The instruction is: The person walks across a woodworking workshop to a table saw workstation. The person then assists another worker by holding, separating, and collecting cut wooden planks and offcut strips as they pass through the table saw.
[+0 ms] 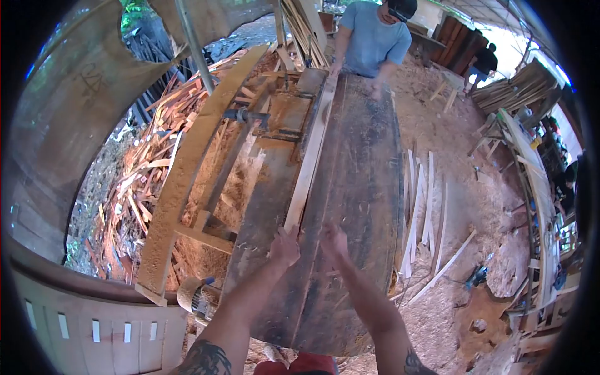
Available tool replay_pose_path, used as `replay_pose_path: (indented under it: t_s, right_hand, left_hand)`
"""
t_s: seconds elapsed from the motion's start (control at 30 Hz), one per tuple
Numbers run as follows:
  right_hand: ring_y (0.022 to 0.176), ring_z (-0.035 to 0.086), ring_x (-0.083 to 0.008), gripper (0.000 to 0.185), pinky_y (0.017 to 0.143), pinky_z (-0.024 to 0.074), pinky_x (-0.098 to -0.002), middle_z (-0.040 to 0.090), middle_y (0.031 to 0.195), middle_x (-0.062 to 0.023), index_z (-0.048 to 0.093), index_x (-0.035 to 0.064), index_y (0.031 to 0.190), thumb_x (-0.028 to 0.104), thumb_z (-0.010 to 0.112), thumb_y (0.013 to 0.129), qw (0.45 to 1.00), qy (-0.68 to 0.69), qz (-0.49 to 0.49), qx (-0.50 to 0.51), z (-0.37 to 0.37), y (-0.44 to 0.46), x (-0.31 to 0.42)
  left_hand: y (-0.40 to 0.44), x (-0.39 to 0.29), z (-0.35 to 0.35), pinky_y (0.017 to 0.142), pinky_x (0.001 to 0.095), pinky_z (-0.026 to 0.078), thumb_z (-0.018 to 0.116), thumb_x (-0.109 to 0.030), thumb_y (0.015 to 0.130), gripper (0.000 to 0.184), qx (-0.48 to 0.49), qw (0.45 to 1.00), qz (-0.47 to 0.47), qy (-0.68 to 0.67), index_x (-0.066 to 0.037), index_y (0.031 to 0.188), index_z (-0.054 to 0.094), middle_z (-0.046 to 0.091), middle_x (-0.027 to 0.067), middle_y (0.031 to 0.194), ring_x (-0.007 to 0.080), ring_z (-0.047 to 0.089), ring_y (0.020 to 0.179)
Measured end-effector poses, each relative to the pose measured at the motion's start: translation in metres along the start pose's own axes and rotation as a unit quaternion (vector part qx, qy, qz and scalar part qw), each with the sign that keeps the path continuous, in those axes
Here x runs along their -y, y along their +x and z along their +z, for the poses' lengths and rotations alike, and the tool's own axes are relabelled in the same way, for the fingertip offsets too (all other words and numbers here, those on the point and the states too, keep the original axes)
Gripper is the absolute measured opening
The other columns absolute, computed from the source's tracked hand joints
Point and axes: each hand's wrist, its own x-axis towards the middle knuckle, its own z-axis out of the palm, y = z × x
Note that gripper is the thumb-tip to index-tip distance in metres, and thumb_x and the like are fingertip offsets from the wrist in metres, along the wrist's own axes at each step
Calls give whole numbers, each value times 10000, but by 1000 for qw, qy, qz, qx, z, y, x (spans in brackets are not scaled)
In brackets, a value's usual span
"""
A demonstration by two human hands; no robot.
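Note:
A long pale wooden strip lies lengthwise along a dark, worn worktable. My left hand is closed around its near end, with the thumb side toward the middle of the table. Just to the right, my right hand is low over the tabletop, apart from the strip; its fingers are blurred and partly hidden behind the back of the hand. At the far end, a co-worker in a blue shirt has one hand on the strip, the other hand blurred above the table.
Left of the table stands a sawdust-covered wooden frame with a motor-like part. Beyond it is a heap of wood offcuts. Thin strips lean along the right side. A long bench stands farther right, near other people.

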Motion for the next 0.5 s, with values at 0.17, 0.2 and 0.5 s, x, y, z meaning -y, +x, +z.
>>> replay_pose_path:
  t_s: [0.17, 0.2, 0.5]
  right_hand:
    - [1046, 593, -416, 526, 887, 482, -486, 581, 1192, -239, 514, 56, 1219, 376, 649, 824, 993, -66, 44, 83, 22, 73, 28]
    - [1066, 584, -417, 573, 903, 475, -481, 571, 1207, -247, 504, 44, 1237, 395, 661, 811, 993, -55, 54, 90, 28, 79, 29]
    - [1143, 555, -394, 786, 972, 453, -429, 556, 1247, -260, 454, -7, 1321, 447, 725, 739, 989, -44, 77, 119, 56, 81, 11]
  left_hand:
    - [-33, 3, -9, 808, 465, 517, 589, -208, 831, 651, -2, 1000, 9, -23, -142, 1430, 343, 463, 246, 1068, 404, 539, 984]
    - [-39, 4, -8, 806, 468, 512, 590, -209, 829, 643, -7, 1000, 13, -22, -134, 1424, 358, 467, 247, 1059, 401, 540, 975]
    - [-74, 17, 3, 829, 489, 455, 594, -205, 815, 612, -23, 999, 36, -31, -97, 1392, 422, 478, 260, 1036, 405, 528, 963]
